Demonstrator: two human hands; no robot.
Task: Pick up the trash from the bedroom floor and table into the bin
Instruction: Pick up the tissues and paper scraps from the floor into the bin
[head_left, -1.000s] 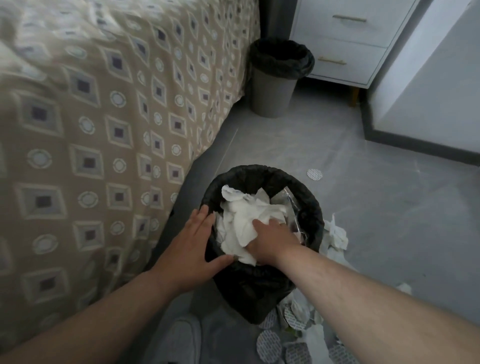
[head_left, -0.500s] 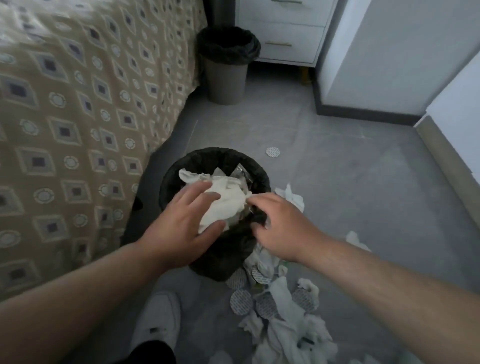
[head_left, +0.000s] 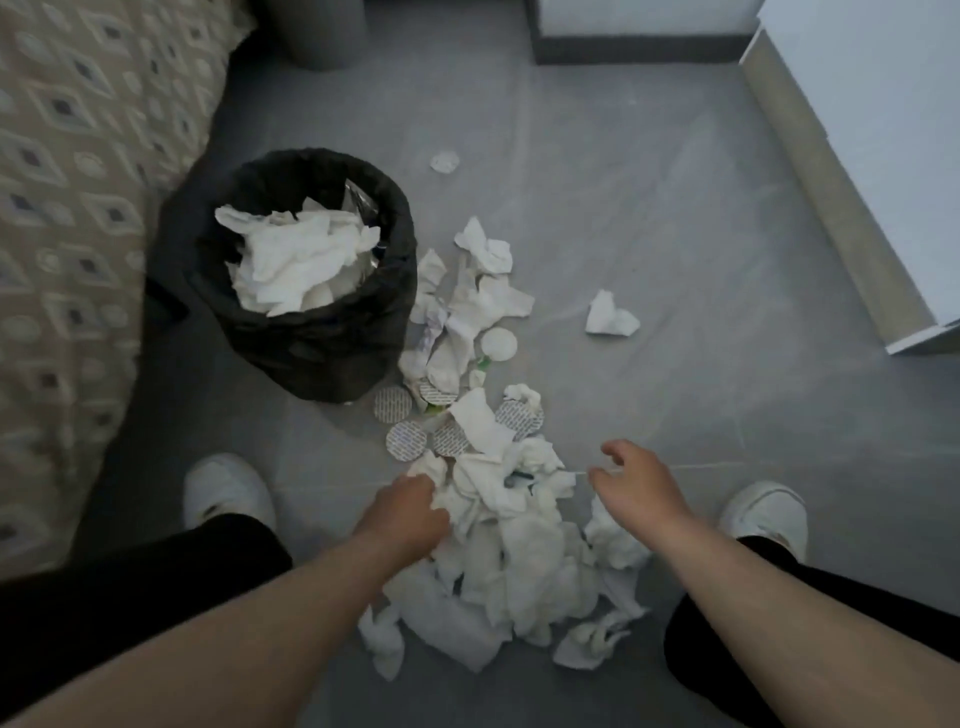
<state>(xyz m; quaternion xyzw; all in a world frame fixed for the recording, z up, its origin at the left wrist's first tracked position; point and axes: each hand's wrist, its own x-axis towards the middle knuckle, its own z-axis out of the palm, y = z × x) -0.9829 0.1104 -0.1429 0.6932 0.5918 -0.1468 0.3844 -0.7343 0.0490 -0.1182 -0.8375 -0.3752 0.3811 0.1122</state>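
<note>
A bin with a black liner stands on the grey floor beside the bed, stuffed with crumpled white tissue. A heap of white tissues and several round foil seals lies on the floor between my feet. My left hand reaches into the heap's left edge, fingers curled down among the tissues. My right hand hovers over the heap's right side, fingers loosely spread and holding nothing. A lone tissue and a single seal lie farther out.
A patterned bedspread hangs along the left. A second grey bin stands at the top. White furniture fills the right edge. My white shoes flank the heap.
Both hands have left the bin and dropped to the tissue heap between my feet. My view has tilted down, so the bin now sits higher and to the left.
</note>
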